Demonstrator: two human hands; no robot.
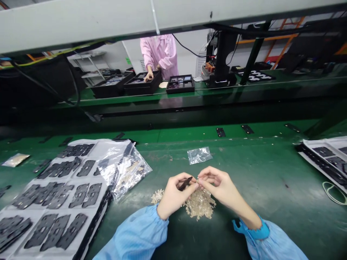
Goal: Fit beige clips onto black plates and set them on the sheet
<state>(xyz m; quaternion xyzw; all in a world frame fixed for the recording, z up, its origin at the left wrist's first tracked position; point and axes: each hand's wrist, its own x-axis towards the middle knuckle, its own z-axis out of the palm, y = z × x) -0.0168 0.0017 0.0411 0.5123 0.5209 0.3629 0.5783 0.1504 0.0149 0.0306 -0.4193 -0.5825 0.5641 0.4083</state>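
My left hand (pixel 176 193) is closed around a dark pointed tool (pixel 185 183), which looks like tweezers with its tip up and to the right. Close beside it, my right hand (pixel 218 186) pinches at the fingertips; whatever is between them is too small to name. Both sets of fingertips nearly meet above a heap of small beige, flat, irregular pieces (pixel 200 207). More of these beige pieces (pixel 157 196) lie to the left, partly behind my left hand.
A pale compartment tray (pixel 78 207) of black flat parts fills the left, with clear plastic bags (pixel 130 173) over its corner. A small zip bag (pixel 200 155) lies ahead. Another tray (pixel 320 162) and a pale loop (pixel 334 193) are right. Across the bench, a person in pink (pixel 159 54) handles black trays.
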